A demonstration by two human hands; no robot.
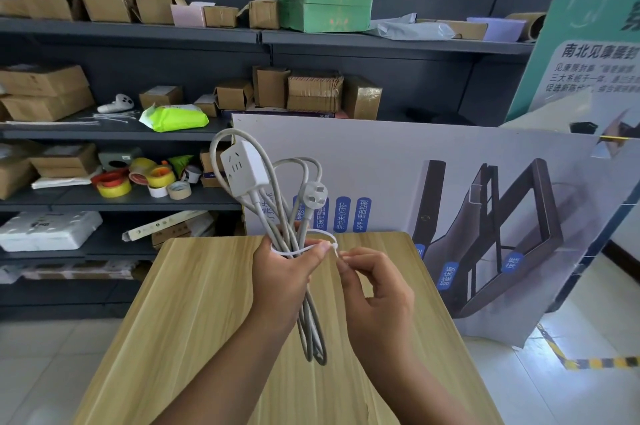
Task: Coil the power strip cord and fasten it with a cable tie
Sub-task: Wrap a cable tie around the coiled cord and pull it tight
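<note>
My left hand (282,272) grips the coiled grey cord (313,331) in the middle of the bundle, held upright above the wooden table (194,303). The white power strip block (244,166) and the three-pin plug (314,192) stick up above my fist. A white cable tie (320,243) loops around the bundle just above my fingers. My left thumb presses near the tie's head. My right hand (375,289) pinches the tie's tail end at the right of the loop. The cord's lower loops hang below my left hand.
Dark shelves behind hold cardboard boxes (45,92), tape rolls (138,179), a green packet (175,116) and loose cable ties (110,117). A printed board (450,203) leans just beyond the table's far edge. Tiled floor lies on both sides.
</note>
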